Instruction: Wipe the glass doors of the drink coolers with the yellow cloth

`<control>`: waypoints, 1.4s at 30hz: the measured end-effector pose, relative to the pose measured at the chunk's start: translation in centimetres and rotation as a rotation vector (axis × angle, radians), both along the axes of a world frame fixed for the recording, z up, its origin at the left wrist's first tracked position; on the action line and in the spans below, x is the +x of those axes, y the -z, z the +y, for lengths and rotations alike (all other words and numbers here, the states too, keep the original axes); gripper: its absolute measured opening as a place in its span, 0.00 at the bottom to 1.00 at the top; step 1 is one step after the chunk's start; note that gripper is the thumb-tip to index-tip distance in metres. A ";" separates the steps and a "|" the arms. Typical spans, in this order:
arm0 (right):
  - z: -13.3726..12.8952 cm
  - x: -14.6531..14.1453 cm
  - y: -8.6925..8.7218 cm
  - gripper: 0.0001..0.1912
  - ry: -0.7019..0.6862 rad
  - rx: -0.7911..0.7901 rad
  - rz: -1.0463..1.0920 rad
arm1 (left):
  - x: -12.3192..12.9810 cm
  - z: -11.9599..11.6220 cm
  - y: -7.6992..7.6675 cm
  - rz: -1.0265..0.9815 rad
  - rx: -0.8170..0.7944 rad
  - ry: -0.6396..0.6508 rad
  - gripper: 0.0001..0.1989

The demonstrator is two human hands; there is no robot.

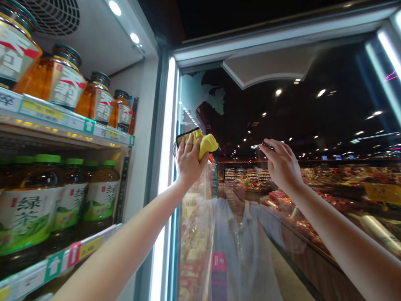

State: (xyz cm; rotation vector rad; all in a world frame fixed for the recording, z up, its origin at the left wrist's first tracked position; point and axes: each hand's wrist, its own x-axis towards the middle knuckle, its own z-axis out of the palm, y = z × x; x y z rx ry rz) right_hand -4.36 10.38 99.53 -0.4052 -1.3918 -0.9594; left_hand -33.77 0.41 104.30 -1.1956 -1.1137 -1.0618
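My left hand (189, 165) presses a folded yellow cleaning cloth (208, 144) with a dark edge against the glass door (241, 125), near the lit strip of its left frame. Its fingers lie over the cloth, and part of the cloth bunches out beside the thumb. Raised in front of the glass to the right, my right hand (284, 166) holds nothing, with its fingers stretched out. Whether its fingertips touch the glass, I cannot tell.
Left of the door is a cooler with amber drink bottles (67, 81) on an upper shelf and green-capped tea bottles (102, 194) below. Price labels (46, 109) run along the shelf edges. The glass mirrors a person in a light shirt, store lights and produce displays.
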 end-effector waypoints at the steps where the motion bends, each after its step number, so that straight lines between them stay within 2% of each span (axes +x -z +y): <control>1: 0.0 0.0 0.0 0.24 0.000 0.001 0.000 | -0.3 0.0 -0.1 0.037 -0.008 0.003 0.29; 3: -0.1 0.1 -0.1 0.24 0.001 0.004 0.007 | -1.0 0.0 -1.9 0.069 0.000 0.017 0.29; 5: -0.1 0.0 -0.3 0.24 0.004 0.006 0.013 | -1.1 0.3 -5.4 0.024 0.039 0.044 0.30; 7: 0.0 -0.1 -0.4 0.24 0.004 0.003 0.014 | 0.0 0.8 -8.8 -0.077 0.076 0.074 0.30; 9: 0.0 -0.1 -0.4 0.24 -0.001 -0.005 0.010 | 2.1 1.4 -10.9 -0.151 0.071 0.095 0.31; 11: 0.1 0.0 -0.2 0.24 -0.005 -0.017 -0.001 | 4.3 1.7 -10.8 -0.102 0.022 0.111 0.31; 13: 0.1 0.3 0.1 0.24 -0.006 -0.028 -0.017 | 5.6 1.7 -8.8 0.046 -0.050 0.119 0.31; 16: 0.0 1.1 0.6 0.25 -0.008 -0.041 -0.036 | 4.4 0.9 -5.0 0.250 -0.144 0.117 0.31; 18: 0.0 1.7 0.7 0.25 -0.003 -0.053 -0.049 | 2.6 0.2 -4.4 0.263 -0.161 0.115 0.31; 19: 0.0 2.1 0.7 0.25 0.001 -0.059 -0.053 | 1.9 0.1 -4.9 0.192 -0.126 0.119 0.32; 21: 0.1 2.8 0.5 0.25 0.009 -0.066 -0.056 | 1.7 0.1 -7.3 -0.013 -0.038 0.129 0.32; 23: 0.2 3.5 0.4 0.25 0.017 -0.069 -0.057 | 3.6 0.7 -9.9 -0.200 0.014 0.130 0.32; 25: 0.3 4.2 0.5 0.26 0.025 -0.073 -0.064 | 6.9 1.5 -11.3 -0.260 0.019 0.133 0.32; 27: 0.3 4.9 0.8 0.26 0.033 -0.076 -0.076 | 10.2 2.1 -10.7 -0.178 -0.019 0.142 0.31; 29: 0.4 5.8 1.4 0.26 0.040 -0.082 -0.085 | 12.4 2.5 -8.8 0.003 -0.090 0.143 0.30; 31: 0.6 6.7 1.9 0.27 0.048 -0.094 -0.092 | 12.9 2.6 -7.0 0.199 -0.171 0.133 0.29; 32: 0.6 7.3 2.1 0.28 0.055 -0.103 -0.095 | 12.7 2.6 -6.6 0.269 -0.200 0.129 0.29; 34: 0.8 8.3 2.2 0.29 0.071 -0.118 -0.090 | 12.3 2.7 -7.2 0.299 -0.205 0.134 0.29; 36: 0.9 9.1 2.1 0.28 0.079 -0.124 -0.072 | 12.7 3.2 -9.0 0.191 -0.130 0.163 0.29; 38: 1.0 9.8 1.8 0.28 0.079 -0.129 -0.061 | 14.7 4.2 -10.8 0.047 -0.021 0.209 0.29; 39: 1.0 10.0 1.7 0.28 0.076 -0.134 -0.064 | 16.3 4.9 -11.2 0.002 0.012 0.229 0.29; 40: 1.1 10.3 1.7 0.28 0.075 -0.143 -0.072 | 18.0 5.5 -11.2 -0.010 0.022 0.242 0.29; 42: 1.3 11.0 2.1 0.27 0.072 -0.158 -0.087 | 21.2 6.5 -9.8 0.084 -0.043 0.240 0.30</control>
